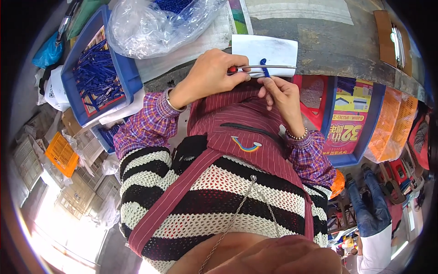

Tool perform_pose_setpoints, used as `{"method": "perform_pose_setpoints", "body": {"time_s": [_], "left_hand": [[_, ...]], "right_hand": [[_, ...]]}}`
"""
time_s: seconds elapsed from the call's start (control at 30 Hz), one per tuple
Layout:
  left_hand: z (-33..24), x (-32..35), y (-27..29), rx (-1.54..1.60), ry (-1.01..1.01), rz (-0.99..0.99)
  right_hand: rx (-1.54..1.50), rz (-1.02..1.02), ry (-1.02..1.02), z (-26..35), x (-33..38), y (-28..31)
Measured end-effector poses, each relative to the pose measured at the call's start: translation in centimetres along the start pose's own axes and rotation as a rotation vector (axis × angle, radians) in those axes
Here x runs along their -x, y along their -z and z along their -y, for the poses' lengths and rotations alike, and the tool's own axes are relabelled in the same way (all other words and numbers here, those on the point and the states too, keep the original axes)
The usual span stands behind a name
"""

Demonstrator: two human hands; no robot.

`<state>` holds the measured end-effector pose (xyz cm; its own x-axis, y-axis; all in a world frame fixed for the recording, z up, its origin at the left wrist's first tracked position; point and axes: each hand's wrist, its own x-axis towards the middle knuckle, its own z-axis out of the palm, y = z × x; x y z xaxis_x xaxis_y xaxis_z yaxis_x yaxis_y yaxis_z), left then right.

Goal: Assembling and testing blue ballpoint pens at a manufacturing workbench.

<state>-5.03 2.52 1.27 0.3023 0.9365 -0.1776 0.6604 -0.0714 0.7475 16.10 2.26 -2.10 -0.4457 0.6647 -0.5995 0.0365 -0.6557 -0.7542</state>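
My left hand [216, 73] is closed in a pinch on a slim metal tool [278, 67] with two long thin prongs that point right. A red and black bit of it shows by the thumb. Across the prongs stands a small blue plastic strip [265, 67] with a rounded top end. My right hand [283, 93] pinches the strip's lower end between thumb and finger, its other fingers curled. Behind both hands a white sheet of paper [278, 48] lies at the table's near edge.
On the left, a blue tray [130, 75] holds many blue strips. A clear plastic bag [141, 32] with blue pieces rests on the worktable [328, 45]. Another blue tray [375, 114], lined with printed paper, stands at the right below the table edge. A person in jeans [372, 201] is at lower right.
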Motion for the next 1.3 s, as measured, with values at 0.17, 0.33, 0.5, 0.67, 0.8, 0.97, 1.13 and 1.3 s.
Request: {"method": "perform_pose_setpoints", "body": {"time_s": [0.17,0.33,0.5,0.67,0.8,0.97,1.13,1.3], "left_hand": [[-0.3,-0.1,0.1,-0.021,-0.008,0.004],[-0.2,0.0,-0.2,0.047,-0.013,0.004],[-0.8,0.4,-0.6,0.069,0.007,-0.039],[-0.9,0.6,-0.7,0.087,0.017,-0.045],[-1.0,0.7,-0.7,0.089,0.031,-0.047],[-1.2,1.1,-1.2,0.100,0.048,-0.078],[-1.1,1.4,-1.8,0.099,0.051,-0.138],[-0.9,1.2,-1.1,0.054,0.020,-0.128]], "right_hand": [[0.013,-0.061,0.018,-0.1,0.1,-0.4],[0.238,-0.150,0.127,-0.2,0.5,-1.4],[0.482,-0.192,0.345,-0.2,0.5,-1.7],[0.609,-0.248,0.503,-0.6,0.4,-2.0],[0.698,-0.280,0.567,-0.9,0.2,-2.0],[0.769,-0.318,0.645,-1.2,0.1,-2.1],[0.785,-0.331,0.668,-1.4,0.0,-1.8],[0.744,-0.293,0.612,-0.7,0.2,-0.9]]}}
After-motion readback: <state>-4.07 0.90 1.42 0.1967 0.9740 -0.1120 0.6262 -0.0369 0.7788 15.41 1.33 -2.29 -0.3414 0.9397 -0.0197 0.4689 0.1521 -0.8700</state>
